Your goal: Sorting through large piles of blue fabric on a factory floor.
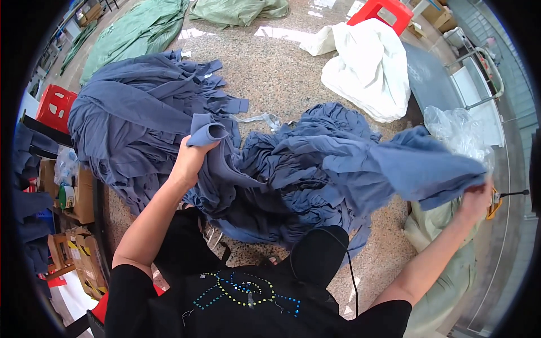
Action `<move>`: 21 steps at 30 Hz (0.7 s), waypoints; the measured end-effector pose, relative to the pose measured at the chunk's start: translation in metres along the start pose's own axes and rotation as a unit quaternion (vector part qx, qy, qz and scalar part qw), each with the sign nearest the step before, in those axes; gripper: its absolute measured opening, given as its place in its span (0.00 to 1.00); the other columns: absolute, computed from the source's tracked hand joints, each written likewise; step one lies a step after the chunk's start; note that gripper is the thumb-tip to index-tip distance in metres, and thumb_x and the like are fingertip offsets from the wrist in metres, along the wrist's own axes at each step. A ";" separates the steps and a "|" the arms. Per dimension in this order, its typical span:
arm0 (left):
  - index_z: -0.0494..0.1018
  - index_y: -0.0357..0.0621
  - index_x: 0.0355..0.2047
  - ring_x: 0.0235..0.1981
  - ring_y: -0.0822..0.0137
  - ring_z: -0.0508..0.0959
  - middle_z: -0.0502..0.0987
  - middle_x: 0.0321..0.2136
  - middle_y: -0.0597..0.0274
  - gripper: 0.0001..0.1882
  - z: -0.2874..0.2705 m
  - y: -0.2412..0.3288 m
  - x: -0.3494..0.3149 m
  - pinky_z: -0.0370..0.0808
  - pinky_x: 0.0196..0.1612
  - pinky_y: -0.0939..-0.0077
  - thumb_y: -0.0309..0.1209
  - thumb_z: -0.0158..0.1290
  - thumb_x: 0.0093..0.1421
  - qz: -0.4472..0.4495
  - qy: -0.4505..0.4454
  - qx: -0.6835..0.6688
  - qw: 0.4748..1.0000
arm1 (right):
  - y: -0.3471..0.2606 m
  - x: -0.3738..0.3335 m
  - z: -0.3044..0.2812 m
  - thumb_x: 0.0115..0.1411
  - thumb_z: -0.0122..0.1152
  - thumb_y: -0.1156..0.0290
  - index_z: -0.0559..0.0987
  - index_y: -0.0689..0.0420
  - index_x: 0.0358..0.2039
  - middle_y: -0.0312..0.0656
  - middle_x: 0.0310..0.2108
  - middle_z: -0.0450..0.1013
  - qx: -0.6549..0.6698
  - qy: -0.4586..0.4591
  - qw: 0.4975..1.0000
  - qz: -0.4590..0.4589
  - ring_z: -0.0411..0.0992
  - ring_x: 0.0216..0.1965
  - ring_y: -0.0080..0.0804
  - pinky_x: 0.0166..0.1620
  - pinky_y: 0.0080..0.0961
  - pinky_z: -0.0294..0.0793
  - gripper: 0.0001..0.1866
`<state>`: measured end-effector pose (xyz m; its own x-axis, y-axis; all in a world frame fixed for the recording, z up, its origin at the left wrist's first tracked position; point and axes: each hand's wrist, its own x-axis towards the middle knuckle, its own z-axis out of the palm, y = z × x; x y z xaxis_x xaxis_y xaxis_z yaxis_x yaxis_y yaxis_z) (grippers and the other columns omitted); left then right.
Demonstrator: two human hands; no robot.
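My left hand (190,160) is closed around a rolled, smooth end of a blue-grey garment (211,134). Out to the right, my right hand (477,200) grips the far edge of blue-grey cloth (417,169), which is stretched sideways in the air and slightly smeared by motion. Whether both hands hold the same piece, I cannot tell. Beneath them, between my knees, lies a crumpled heap of the same cloth (332,124). A larger pile of blue-grey garments (127,107), with strap-like ends toward the middle, rises to the left.
A white cloth sack (369,70) lies at the far right beside a red stool (389,14) and a cart (434,73). Clear plastic (459,132) and a pale green sack (445,281) are on the right. Cardboard boxes (84,259) and another red stool (55,107) stand left. Green sacks (135,36) lie behind.
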<state>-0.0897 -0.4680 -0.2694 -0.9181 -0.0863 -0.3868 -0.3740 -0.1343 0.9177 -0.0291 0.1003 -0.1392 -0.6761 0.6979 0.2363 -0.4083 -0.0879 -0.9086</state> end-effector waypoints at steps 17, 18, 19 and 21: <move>0.70 0.39 0.31 0.29 0.79 0.68 0.71 0.26 0.70 0.08 0.017 -0.040 -0.030 0.65 0.34 0.84 0.26 0.50 0.49 -0.005 -0.116 0.152 0.981 | 0.337 -0.185 0.056 0.43 0.56 0.68 0.67 0.60 0.38 0.51 0.28 0.69 -0.598 -0.412 0.684 0.068 0.69 0.33 0.46 0.38 0.36 0.66 0.20; 0.69 0.39 0.33 0.30 0.79 0.68 0.71 0.27 0.69 0.10 0.021 -0.037 -0.032 0.65 0.35 0.84 0.25 0.50 0.48 0.009 -0.174 0.171 0.970 | 0.323 -0.190 0.064 0.45 0.53 0.69 0.68 0.61 0.33 0.52 0.25 0.69 -0.460 -0.400 0.793 0.006 0.70 0.29 0.46 0.34 0.35 0.67 0.14; 0.68 0.39 0.35 0.31 0.79 0.68 0.71 0.29 0.69 0.12 0.020 -0.036 -0.034 0.66 0.36 0.83 0.25 0.51 0.48 0.023 -0.225 0.190 0.955 | 0.279 -0.185 0.096 0.45 0.53 0.70 0.67 0.62 0.30 0.52 0.25 0.68 -0.424 -0.409 0.807 0.043 0.68 0.27 0.41 0.32 0.31 0.66 0.12; 0.66 0.38 0.39 0.35 0.78 0.68 0.71 0.32 0.66 0.16 0.032 -0.039 -0.035 0.65 0.40 0.83 0.23 0.51 0.47 0.028 -0.309 0.218 0.925 | 0.251 -0.148 0.101 0.45 0.51 0.73 0.67 0.63 0.31 0.48 0.24 0.66 -0.415 -0.349 0.840 0.008 0.63 0.24 0.32 0.30 0.25 0.64 0.11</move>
<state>-0.0476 -0.4287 -0.2889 -0.7870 0.5172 -0.3364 -0.2181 0.2767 0.9359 -0.0936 -0.0969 -0.3678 -0.9908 0.0881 0.1028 -0.0237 0.6344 -0.7726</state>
